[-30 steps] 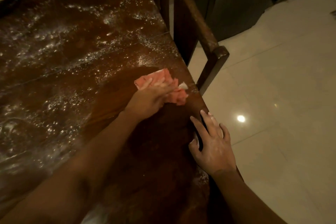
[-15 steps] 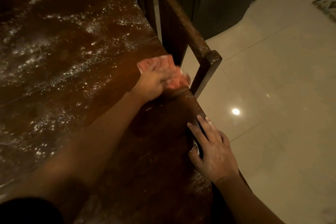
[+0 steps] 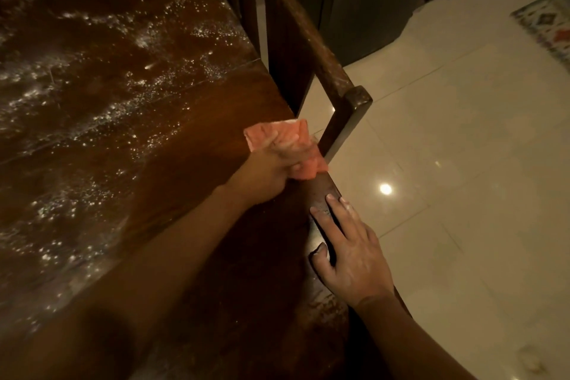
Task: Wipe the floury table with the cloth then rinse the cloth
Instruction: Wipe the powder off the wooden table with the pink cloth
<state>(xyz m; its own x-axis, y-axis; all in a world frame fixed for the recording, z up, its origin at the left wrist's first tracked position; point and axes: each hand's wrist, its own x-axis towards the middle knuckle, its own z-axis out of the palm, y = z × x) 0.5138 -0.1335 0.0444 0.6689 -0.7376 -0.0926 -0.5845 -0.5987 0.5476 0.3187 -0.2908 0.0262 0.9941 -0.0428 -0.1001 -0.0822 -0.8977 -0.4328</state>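
One crumpled pink cloth (image 3: pixel 288 140), gripped by the left hand (image 3: pixel 271 168), at the table's (image 3: pixel 129 108) right edge; right hand (image 3: pixel 350 251) rests flat.

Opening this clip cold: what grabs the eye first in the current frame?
The pink cloth stands out, bunched in the grip of the left hand at the right edge of the dark wooden table. White flour streaks glitter across the tabletop to its left, not yet wiped. Nearer the camera, the floury right hand lies flat along the table edge, beside the pale tiled floor.
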